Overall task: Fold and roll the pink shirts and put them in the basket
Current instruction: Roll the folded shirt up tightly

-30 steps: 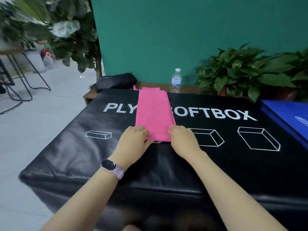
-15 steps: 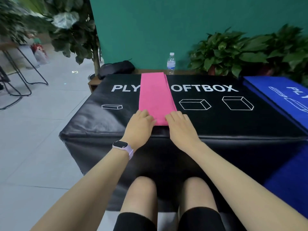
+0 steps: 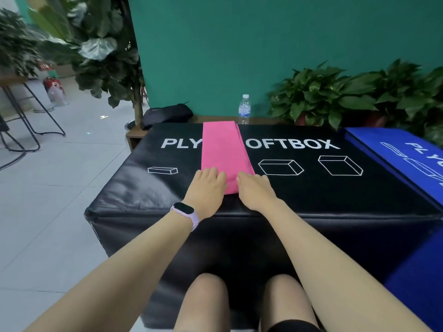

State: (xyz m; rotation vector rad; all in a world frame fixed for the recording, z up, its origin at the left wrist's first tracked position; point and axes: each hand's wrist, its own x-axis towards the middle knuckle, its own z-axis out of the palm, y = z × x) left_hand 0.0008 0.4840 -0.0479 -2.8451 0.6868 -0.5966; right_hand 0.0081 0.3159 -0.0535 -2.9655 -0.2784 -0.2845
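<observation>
Pink shirt [image 3: 224, 149], already folded into a long narrow fabric strip, lies flat along the middle of the black padded vinyl box [image 3: 311, 195] with white lettering, running from its far edge toward the person. Near end sits just short of the box's front edge. Left hand [image 3: 207, 188] rests on the near-left corner of the strip, right hand [image 3: 255, 188] on the near-right corner. Fingers [image 3: 211, 172] of both look fairly straight and laid on the cloth, pressing rather than pinching; whether any fingertip is tucked under the hem, cannot tell.

Judged step: about to start the roll from the near end.

Risks:
- Layers on the right edge of the strip are stepped, not flush; rolling from here would likely give a coned or skewed roll.
- Smooth vinyl under the cloth; the strip may slide forward instead of curling if pushed flat.
- Uneven push between the two hands would steer the roll off line.
- A loose first turn means the roll unravels when lifted.

No basket in view. Blue padded box [image 3: 407, 154] touches the black one on the right.
</observation>
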